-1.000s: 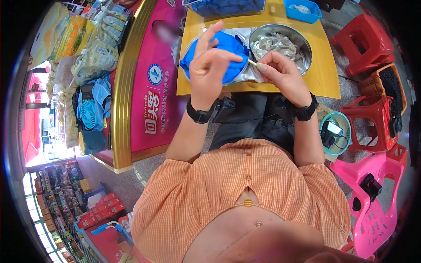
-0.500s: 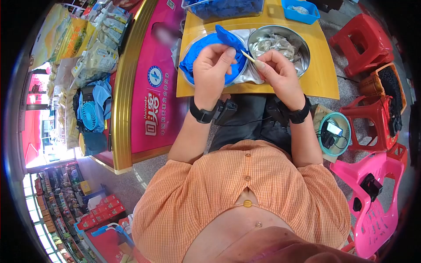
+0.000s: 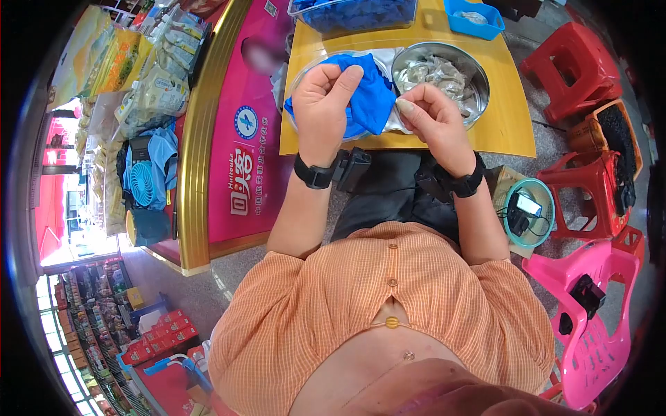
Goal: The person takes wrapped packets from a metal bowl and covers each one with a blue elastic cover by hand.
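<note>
My left hand [image 3: 322, 107] is closed on a piece of blue cloth [image 3: 372, 100], thumb and fingers pinching its upper left part. The cloth hangs spread out toward the right. At its right edge my right hand [image 3: 438, 125] is pinched shut, fingertips right at the cloth. The pointed stick in these fingers is hidden, with the cloth over where its tip was. Under my left hand is a round clear tub [image 3: 292, 128] of blue cloth. Just beyond my right hand stands a round metal bowl [image 3: 485, 82] holding clear, crumpled plastic pieces [image 3: 444, 71].
On the yellow table [image 3: 501, 125] also stand a clear bin [image 3: 352, 17] of blue pieces and a blue basket [image 3: 474, 21]. Red stools [image 3: 572, 69] and a pink chair [image 3: 590, 347] are at right, a pink counter [image 3: 243, 173] at left. A green basket [image 3: 528, 208] sits beside my right arm.
The blue cloth in my left hand has come down and spread toward my right fingers. The pale pointed stick, seen before in my right hand, is now out of sight.
</note>
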The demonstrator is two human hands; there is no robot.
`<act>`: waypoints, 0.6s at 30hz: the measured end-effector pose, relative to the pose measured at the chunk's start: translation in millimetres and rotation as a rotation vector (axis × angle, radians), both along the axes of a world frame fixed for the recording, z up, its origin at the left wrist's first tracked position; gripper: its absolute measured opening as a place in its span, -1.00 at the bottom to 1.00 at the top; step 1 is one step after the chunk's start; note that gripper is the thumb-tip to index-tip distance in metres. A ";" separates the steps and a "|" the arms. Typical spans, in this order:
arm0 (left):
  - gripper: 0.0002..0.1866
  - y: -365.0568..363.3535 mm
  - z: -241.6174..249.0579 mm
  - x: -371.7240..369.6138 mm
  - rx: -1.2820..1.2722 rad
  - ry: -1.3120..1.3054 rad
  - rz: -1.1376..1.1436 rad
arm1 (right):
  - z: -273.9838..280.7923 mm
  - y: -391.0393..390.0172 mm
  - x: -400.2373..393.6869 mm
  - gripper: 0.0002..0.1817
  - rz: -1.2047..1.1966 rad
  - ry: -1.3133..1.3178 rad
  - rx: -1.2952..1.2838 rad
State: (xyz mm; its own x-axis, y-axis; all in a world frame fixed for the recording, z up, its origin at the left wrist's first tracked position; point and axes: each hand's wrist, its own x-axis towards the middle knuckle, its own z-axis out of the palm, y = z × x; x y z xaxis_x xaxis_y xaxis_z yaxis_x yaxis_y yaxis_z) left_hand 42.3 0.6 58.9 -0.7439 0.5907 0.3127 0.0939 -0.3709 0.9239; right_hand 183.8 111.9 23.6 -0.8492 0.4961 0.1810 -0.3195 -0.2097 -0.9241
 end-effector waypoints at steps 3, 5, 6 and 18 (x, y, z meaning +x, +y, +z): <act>-0.86 -3.5 -0.5 -5.0 -0.037 0.078 -0.014 | -1.4 -3.0 -1.8 -0.87 -0.018 0.001 0.015; -0.86 -5.6 -0.3 -5.6 -0.042 0.108 -0.032 | -2.3 -9.3 -3.7 -0.88 -0.129 -0.002 0.091; -0.86 -6.6 0.0 -5.9 -0.045 0.110 -0.030 | -3.7 -12.9 -5.3 -0.88 -0.127 0.000 0.088; -0.80 -6.3 5.1 4.4 -0.085 -0.047 -0.031 | 5.9 -18.8 -0.3 -0.92 -0.267 -0.085 0.343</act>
